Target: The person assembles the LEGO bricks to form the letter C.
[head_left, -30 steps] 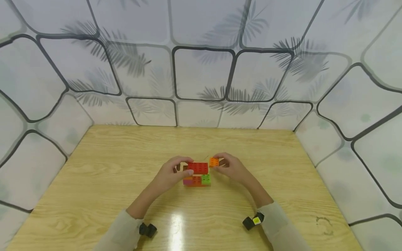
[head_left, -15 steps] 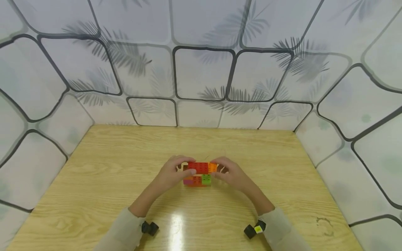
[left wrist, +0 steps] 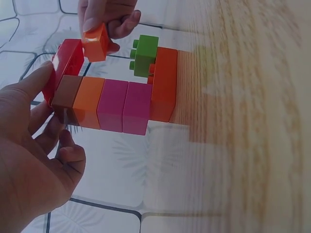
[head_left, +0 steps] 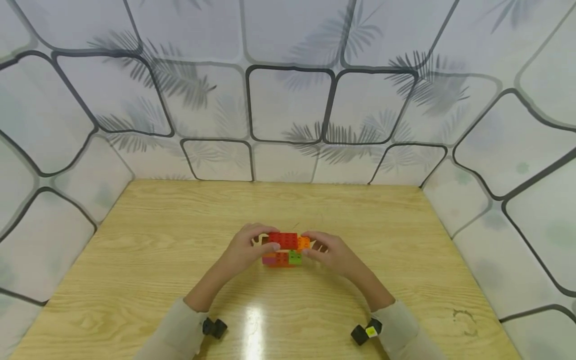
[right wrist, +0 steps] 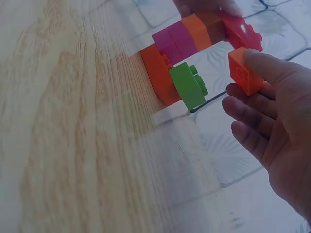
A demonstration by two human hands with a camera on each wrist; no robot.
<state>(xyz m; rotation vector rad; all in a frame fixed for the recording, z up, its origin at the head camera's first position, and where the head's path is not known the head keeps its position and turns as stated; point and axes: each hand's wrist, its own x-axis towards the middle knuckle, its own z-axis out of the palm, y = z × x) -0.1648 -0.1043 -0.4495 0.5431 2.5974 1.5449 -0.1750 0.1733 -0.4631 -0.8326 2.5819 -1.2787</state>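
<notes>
My left hand [head_left: 240, 254] pinches the long red toy brick [head_left: 284, 241] at the top of a small brick build. Under the red brick's left end stand a brown brick [left wrist: 65, 99], an orange brick [left wrist: 89, 102] and two purple bricks [left wrist: 113, 105] on a long orange-red base brick [left wrist: 165, 85]. A green brick [right wrist: 187, 85] sits on the base's right part. Between thumb and fingers my right hand [head_left: 337, 254] holds a separate small orange brick [right wrist: 243, 70], beside the red brick's overhanging right end and above the green brick, apart from the green.
The build stands on a light wood table [head_left: 180, 215]. Patterned white walls [head_left: 292, 110] enclose its back and sides. A black device with a yellow patch [head_left: 366, 331] is on the right wrist, and another black device [head_left: 214, 328] on the left.
My right hand has brought the orange brick left and slightly nearer, up to the red brick's right end. The left hand stays almost still on the red brick.
</notes>
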